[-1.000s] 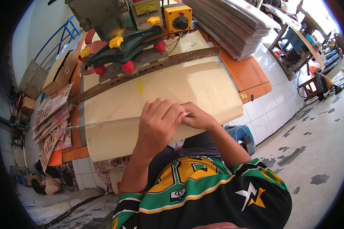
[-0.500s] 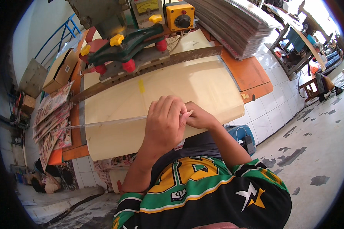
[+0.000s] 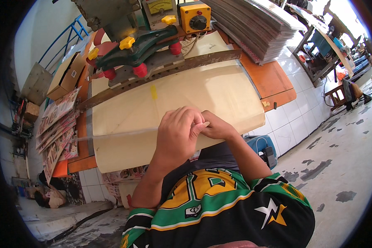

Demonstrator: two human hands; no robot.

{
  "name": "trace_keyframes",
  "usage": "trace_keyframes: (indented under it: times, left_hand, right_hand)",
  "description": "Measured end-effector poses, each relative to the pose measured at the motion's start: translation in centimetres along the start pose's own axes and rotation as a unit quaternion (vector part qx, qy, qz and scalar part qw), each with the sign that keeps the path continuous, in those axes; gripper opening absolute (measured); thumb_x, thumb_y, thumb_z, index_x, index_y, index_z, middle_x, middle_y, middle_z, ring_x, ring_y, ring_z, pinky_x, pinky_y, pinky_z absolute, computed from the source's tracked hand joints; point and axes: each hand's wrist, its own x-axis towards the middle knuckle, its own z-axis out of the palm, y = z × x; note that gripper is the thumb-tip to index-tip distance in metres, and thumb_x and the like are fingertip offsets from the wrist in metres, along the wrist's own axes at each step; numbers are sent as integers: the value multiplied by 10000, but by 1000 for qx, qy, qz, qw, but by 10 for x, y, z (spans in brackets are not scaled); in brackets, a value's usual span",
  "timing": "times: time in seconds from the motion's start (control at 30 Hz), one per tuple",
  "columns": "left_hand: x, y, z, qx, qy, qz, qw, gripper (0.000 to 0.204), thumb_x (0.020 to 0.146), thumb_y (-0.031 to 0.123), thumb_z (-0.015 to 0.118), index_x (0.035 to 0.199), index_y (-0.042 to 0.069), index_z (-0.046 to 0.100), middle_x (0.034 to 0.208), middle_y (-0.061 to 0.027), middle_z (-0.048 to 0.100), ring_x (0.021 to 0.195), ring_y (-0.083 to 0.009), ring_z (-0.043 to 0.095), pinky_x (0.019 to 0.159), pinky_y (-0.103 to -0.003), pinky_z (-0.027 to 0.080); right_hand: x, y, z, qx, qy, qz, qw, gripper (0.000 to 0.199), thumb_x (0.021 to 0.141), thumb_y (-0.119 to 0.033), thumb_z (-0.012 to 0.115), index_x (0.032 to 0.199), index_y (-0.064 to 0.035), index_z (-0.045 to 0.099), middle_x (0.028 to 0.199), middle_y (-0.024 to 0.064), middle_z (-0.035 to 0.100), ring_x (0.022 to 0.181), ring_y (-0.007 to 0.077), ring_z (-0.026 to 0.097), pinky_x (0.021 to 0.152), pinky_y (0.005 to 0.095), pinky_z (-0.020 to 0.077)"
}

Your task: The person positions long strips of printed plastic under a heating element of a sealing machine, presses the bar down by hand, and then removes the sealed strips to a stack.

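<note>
Here I see, at the far left of the frame, a row of printed red-and-cream packets [image 3: 56,132] fanned along the desk edge, with a flat brown cardboard box [image 3: 66,74] above them. Moving right, a large cream sheet [image 3: 186,95] covers most of the orange desk [image 3: 273,78], and a thin clear strip or film edge [image 3: 115,134] runs from the sheet's left border toward the middle.

At centre, my left hand [image 3: 177,136] is curled with its fingers bent inward, and my right hand [image 3: 217,128] is closed against it; together the 2 hands pinch something small and pale between fingertips, just over the sheet's near edge. I cannot tell exactly what it is. To do this well, I judge the pinch should stay light and the film kept flat and straight along the sheet.

Above, a green clamp-like machine with red and yellow knobs [image 3: 140,49] sits beside a yellow control box [image 3: 194,16]. At the upper right, a tall stack of grey sheets [image 3: 256,29] rests on the desk.
</note>
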Motion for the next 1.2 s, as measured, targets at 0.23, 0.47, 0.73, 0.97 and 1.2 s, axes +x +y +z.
trace_keyframes:
  times: [0.23,0.47,0.73,0.97,1.2]
  left_hand:
    - [3,1,-5,25,-18,-34,999,204,919,167,760,1021,39,638,988,-130,694,915,-356,689,802,-450,529]
    - [3,-4,-5,90,-20,38,995,148,897,110,745,1033,53,747,1001,-120,767,931,-318,732,821,-436,545]
    - [0,-13,18,126,88,89,984,98,925,89,691,981,94,772,1014,-57,802,977,-244,766,864,-388,537]
    - [-4,-10,22,113,119,76,983,98,948,82,674,958,104,769,1020,-49,809,1071,-230,766,1012,-417,510]
    - [-6,-10,16,-105,200,13,974,175,1055,114,602,997,18,737,944,-115,806,1102,-296,769,1162,-470,439]
  right_hand:
    - [0,6,-1,10,-5,21,1000,236,1005,-125,664,1201,1,700,1104,211,750,1019,339,717,913,411,544]
    - [0,3,-3,-21,6,11,1000,199,1014,-124,637,1152,8,690,1068,216,738,962,361,700,877,416,540]
    - [3,20,8,-22,77,-58,995,186,1012,-126,620,1111,27,660,1022,219,716,954,368,690,868,433,538]
    - [-1,22,5,-44,41,-29,998,197,1017,-129,615,1134,19,670,1056,224,714,977,378,687,880,435,537]
    - [5,-2,1,-56,15,-10,998,277,1034,-140,614,1289,-60,690,1073,210,743,938,375,711,880,440,544]
